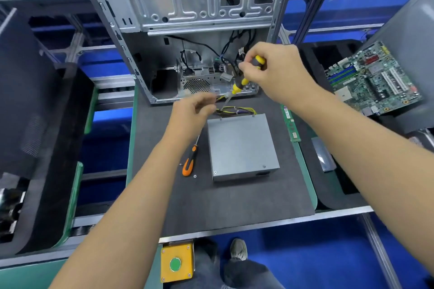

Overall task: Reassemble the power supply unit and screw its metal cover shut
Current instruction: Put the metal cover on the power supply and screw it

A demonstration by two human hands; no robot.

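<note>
Now the grey power supply unit (243, 146) lies covered; right grip (270, 70) clamps yellow screwdriver (246, 77), left grip (195, 110) curled, unclear.

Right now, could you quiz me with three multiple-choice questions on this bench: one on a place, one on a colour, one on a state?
1. Where does the orange-and-black screwdriver lie?
A. on the dark mat, left of the grey metal power supply box
B. on top of the box
C. inside the silver computer case

2. What colours is the screwdriver handle in the right hand?
A. red and white
B. yellow and black
C. all green

3. How does the box's metal cover stand?
A. lifted off
B. propped half open
C. closed over the box

Answers: 1 A, it lies flat on the mat beside the box's left edge. 2 B, yellow bands show between the gripping fingers. 3 C, the lid sits flush, and screw heads show at its near corners.
</note>
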